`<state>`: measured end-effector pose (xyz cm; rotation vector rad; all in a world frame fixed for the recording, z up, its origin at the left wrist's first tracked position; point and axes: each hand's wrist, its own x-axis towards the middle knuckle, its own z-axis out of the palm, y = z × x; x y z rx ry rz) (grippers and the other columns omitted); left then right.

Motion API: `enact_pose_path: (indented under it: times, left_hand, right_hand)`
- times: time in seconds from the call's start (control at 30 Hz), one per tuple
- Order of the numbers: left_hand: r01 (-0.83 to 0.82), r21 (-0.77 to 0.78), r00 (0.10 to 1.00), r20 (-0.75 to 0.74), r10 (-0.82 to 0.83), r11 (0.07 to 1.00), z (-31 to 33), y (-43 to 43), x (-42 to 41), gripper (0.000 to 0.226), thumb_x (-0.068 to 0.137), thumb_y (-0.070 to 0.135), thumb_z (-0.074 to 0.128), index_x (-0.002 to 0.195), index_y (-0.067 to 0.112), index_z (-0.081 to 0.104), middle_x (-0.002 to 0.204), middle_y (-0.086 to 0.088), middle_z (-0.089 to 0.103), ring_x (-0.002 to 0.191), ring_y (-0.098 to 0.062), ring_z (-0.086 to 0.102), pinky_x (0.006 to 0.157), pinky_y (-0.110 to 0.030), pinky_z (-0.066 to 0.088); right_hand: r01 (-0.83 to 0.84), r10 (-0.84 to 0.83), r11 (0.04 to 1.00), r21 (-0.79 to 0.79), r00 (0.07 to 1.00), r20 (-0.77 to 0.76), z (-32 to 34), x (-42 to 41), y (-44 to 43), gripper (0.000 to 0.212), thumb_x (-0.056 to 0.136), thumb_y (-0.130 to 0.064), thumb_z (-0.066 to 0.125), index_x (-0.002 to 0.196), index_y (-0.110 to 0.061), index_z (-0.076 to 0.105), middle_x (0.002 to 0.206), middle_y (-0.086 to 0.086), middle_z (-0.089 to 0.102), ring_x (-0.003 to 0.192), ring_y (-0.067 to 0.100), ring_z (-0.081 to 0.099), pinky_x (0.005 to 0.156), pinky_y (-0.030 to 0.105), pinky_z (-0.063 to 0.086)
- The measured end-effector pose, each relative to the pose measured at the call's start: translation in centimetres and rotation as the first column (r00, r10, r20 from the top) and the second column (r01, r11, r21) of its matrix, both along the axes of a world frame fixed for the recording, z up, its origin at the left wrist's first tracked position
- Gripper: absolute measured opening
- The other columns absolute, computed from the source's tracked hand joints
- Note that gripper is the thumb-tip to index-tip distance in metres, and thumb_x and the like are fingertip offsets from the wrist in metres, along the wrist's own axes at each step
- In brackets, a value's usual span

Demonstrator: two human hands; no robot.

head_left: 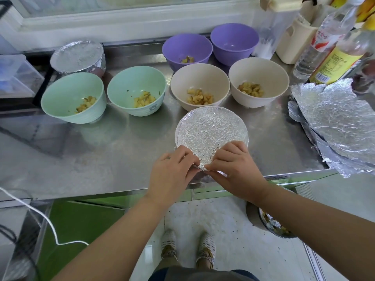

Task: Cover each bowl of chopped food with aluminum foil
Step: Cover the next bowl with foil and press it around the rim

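Inspection at the steel worktop [97, 151]. A person is standing at its near edge and working on the near bowl [211, 128]. This bowl is sitting close to that edge, just in front of the left cream bowl [199, 86]. Crinkled foil is lying taut across its whole mouth.

The left hand [172, 173] and the right hand [235, 167] are meeting at the bowl's near rim. The fingers of both are curled and pinching the foil edge [200, 167], with the fingertips almost touching each other.

- **Far left:** a second covered bowl [78, 55] is standing fully wrapped in foil.
- **Middle row, uncovered:** this row runs left to right behind the near bowl.
  - Two green bowls [74, 96] [137, 90] are each holding a little chopped yellowish food.
  - The left cream bowl and the right cream bowl [258, 78] are holding the same.
- **Far row:** two purple bowls [186, 47] [234, 39] are standing uncovered and side by side. Chopped food is showing in the left one.
- **Right end of the worktop:** loose foil sheets [332, 118] are lying stacked, with their near corner hanging over the edge.
- **Behind the sheets:** bottles [324, 41] are standing at the far right.
- **Floor:** a round bin [253, 216] is sitting below the right arm, and foil scraps are showing inside it.
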<state>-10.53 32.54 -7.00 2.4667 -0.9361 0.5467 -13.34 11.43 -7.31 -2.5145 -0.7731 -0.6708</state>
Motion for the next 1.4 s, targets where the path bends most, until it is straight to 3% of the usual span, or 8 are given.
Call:
enact_pose_path:
  times: [0.17,0.33,0.47,0.57,0.77,1.07,1.27,1.4]
  left_hand:
    - [0.003,0.021,1.0,-0.009,-0.002,1.0,0.0,0.1,0.2,0.019,0.092,0.036,0.057,0.087,0.019,0.066,0.092,0.004,0.06,0.063,-0.015,0.053,0.059,-0.024,0.046]
    - [0.055,0.025,0.997,-0.06,-0.054,0.998,0.3,1.2,1.2,0.014,0.089,0.031,0.063,0.093,0.018,0.064,0.101,0.002,0.059,0.068,-0.018,0.057,0.06,-0.028,0.05]
    - [-0.117,-0.063,0.974,-0.2,0.103,0.991,0.3,2.1,0.0,0.023,0.089,0.03,0.065,0.106,0.019,0.054,0.117,0.0,0.048,0.074,-0.013,0.058,0.058,-0.026,0.052]
    - [-0.353,-0.226,0.852,-0.479,0.212,0.908,-0.3,0.5,-3.6,0.025,0.089,0.02,0.072,0.097,0.022,0.048,0.107,0.006,0.047,0.079,-0.004,0.056,0.064,-0.017,0.049]
    - [-0.709,-0.407,0.465,-0.884,-0.052,0.576,-2.1,-4.5,-5.5,0.018,0.091,0.008,0.07,0.099,0.02,0.059,0.096,0.001,0.071,0.091,-0.008,0.069,0.081,-0.03,0.056]
    - [-0.856,-0.331,0.273,-0.942,-0.198,0.396,-1.1,-5.7,-3.6,0.012,0.093,0.001,0.063,0.095,0.009,0.055,0.088,-0.01,0.069,0.073,-0.019,0.066,0.06,-0.026,0.05]
    - [-0.928,-0.267,0.161,-0.916,-0.367,0.26,-0.3,-6.1,-3.3,0.004,0.097,0.0,0.058,0.1,0.002,0.06,0.091,-0.013,0.067,0.084,-0.02,0.064,0.077,-0.026,0.057]
    - [-0.979,-0.146,0.049,-0.85,-0.525,0.145,0.1,-6.3,-4.1,0.012,0.102,0.007,0.053,0.108,0.004,0.064,0.103,-0.01,0.07,0.098,-0.019,0.066,0.089,-0.033,0.055]
  right_hand:
    - [0.012,-0.013,0.999,0.029,1.0,0.013,0.1,-0.2,0.2,0.021,0.096,-0.032,0.066,0.083,-0.019,0.076,0.077,-0.006,0.062,0.078,0.02,0.051,0.082,0.036,0.039]
    - [-0.051,0.051,0.993,-0.109,0.999,0.003,1.0,0.3,-1.7,0.021,0.091,-0.037,0.072,0.105,-0.022,0.078,0.1,-0.005,0.069,0.088,0.023,0.059,0.085,0.041,0.043]
    - [-0.084,0.079,0.984,-0.159,0.996,-0.035,1.0,0.5,-3.1,0.019,0.091,-0.03,0.073,0.107,-0.021,0.076,0.104,-0.003,0.068,0.091,0.022,0.059,0.088,0.037,0.042]
    - [-0.091,0.085,0.987,-0.132,0.995,-0.045,0.7,0.5,-2.7,0.013,0.094,-0.028,0.07,0.103,-0.021,0.077,0.101,-0.002,0.068,0.089,0.022,0.06,0.087,0.036,0.044]
    - [-0.081,0.076,0.996,-0.048,0.991,-0.108,0.2,0.5,-2.2,0.013,0.094,-0.028,0.069,0.099,-0.02,0.078,0.098,-0.002,0.068,0.086,0.025,0.059,0.077,0.041,0.047]
    - [-0.064,0.064,0.998,0.01,0.983,-0.17,0.1,0.5,-1.8,0.02,0.094,-0.032,0.065,0.096,-0.019,0.08,0.095,-0.002,0.066,0.085,0.024,0.058,0.078,0.036,0.044]
    - [-0.05,0.051,0.999,0.007,0.983,-0.174,0.1,0.3,-1.7,0.021,0.094,-0.033,0.065,0.099,-0.018,0.078,0.098,-0.001,0.066,0.087,0.024,0.058,0.078,0.04,0.047]
    - [-0.097,0.084,0.993,-0.074,0.983,-0.166,0.3,0.0,-1.7,0.032,0.096,-0.036,0.063,0.121,-0.018,0.073,0.119,0.0,0.068,0.107,0.024,0.06,0.097,0.041,0.046]
